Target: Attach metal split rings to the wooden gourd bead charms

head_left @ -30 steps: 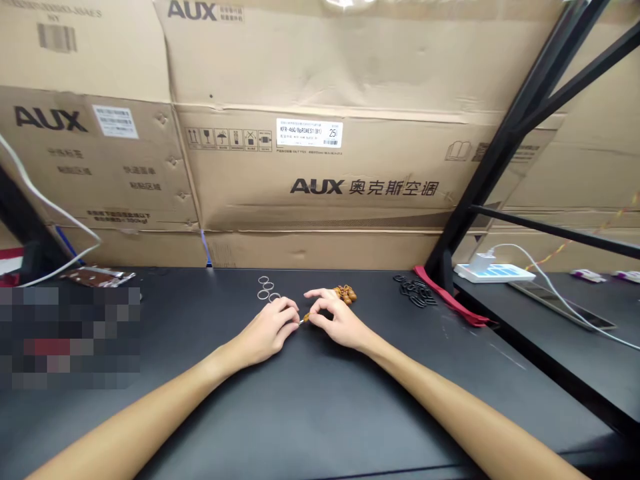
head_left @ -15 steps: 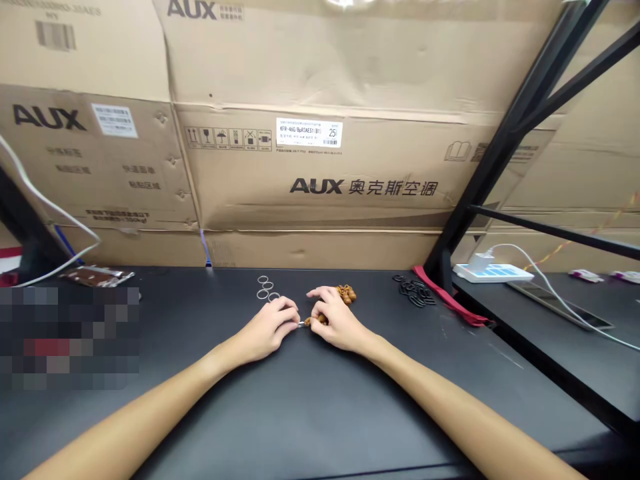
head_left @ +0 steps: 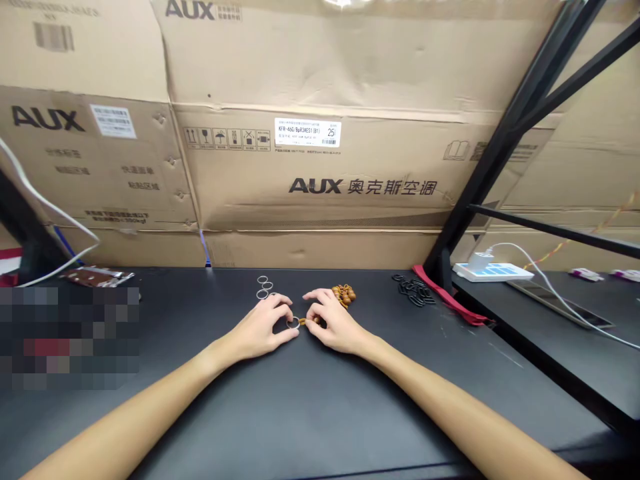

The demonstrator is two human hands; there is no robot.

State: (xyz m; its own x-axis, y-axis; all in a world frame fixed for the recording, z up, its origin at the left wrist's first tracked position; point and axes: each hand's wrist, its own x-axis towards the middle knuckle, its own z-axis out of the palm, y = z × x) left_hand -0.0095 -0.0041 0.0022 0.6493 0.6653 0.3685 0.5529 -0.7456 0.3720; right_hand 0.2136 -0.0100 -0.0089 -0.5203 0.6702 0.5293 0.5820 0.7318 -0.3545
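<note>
Between the thumb and fingertips of my left hand [head_left: 265, 325] is a silver metal ring [head_left: 293, 323], its round outline showing. My right hand [head_left: 336, 323] pinches a brown cord loop [head_left: 303, 321] right beside that ring. A brown bead [head_left: 317, 321] on the cord is partly covered by my right fingers. The loop meets the ring's right edge; whether it is threaded through, I cannot tell. Behind my right hand lies a small pile of brown beaded pendants [head_left: 345, 294]. Several loose silver rings [head_left: 264, 287] lie beyond my left hand.
A heap of black clips or rings [head_left: 417, 291] lies to the right, near a red strap [head_left: 450, 301] and a black metal frame [head_left: 480, 173]. Cardboard boxes [head_left: 310, 87] stand behind the dark table [head_left: 300, 413]. A white power strip [head_left: 493, 271] sits far right.
My left fingers have spread apart around the ring, which now shows as a full circle. My right hand has shifted slightly and still pinches the cord.
</note>
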